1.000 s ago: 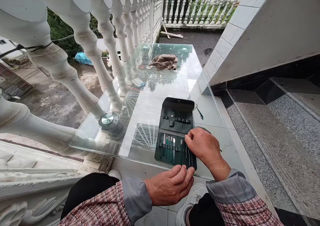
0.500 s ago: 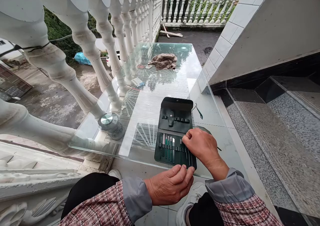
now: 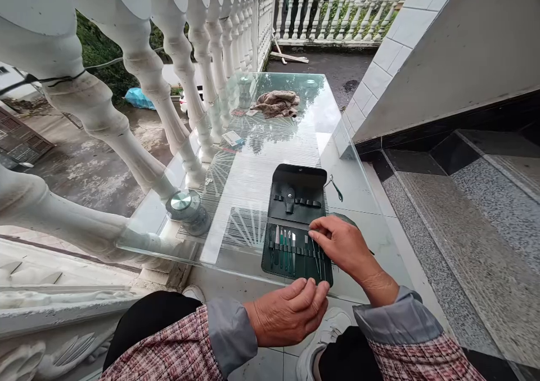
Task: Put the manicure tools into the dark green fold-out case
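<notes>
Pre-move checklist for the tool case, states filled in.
1. Dark tool case unfolded on glass table: ok.
2. Left-hand row of slim tools in loops: ok.
3. Right hand gripping a tool: cannot tell, contact unclear.
4. Left hand at case's near-right corner: ok.
5. Green-handled nippers in case: not ok, lying to its right.
6. Brown towel away from case: ok.

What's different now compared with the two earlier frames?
The right hand has uncurled from a loose fist, reaching out over the right side of the case, and its wrist has shifted slightly right. Whether it took or released anything is unclear. The left hand at the case's near edge, the nippers and the cloth stayed put.
</notes>
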Demonstrator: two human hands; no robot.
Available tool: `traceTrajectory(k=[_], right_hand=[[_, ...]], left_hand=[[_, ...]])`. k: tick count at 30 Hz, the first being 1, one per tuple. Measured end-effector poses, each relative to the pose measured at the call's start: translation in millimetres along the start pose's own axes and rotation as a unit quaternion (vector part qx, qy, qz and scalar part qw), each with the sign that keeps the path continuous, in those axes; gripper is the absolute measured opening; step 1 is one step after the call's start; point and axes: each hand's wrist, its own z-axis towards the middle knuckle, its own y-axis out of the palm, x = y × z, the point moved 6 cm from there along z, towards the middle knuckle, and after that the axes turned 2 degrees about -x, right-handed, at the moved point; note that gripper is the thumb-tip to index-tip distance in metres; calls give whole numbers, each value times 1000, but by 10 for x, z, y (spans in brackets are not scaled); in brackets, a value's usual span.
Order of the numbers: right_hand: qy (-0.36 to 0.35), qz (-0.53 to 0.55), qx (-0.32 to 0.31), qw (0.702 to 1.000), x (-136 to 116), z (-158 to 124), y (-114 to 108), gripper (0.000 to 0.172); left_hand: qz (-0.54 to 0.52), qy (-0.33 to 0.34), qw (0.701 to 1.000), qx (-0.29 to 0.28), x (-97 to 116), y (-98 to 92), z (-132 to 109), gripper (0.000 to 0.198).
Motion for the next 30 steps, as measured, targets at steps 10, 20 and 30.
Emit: traceTrajectory(k=[10, 20, 30], right_hand=[[-64, 7, -9, 998, 24, -29, -1, 14], [-137, -30, -35, 989, 21, -36, 27, 19], [-126, 23, -64, 990, 23, -46, 25, 14]], left_hand=[[-33, -20, 999, 11, -13, 22, 9, 38], [-47, -52, 997, -7, -47, 7, 48, 39], [-75, -64, 995, -5, -37, 31, 49, 40]])
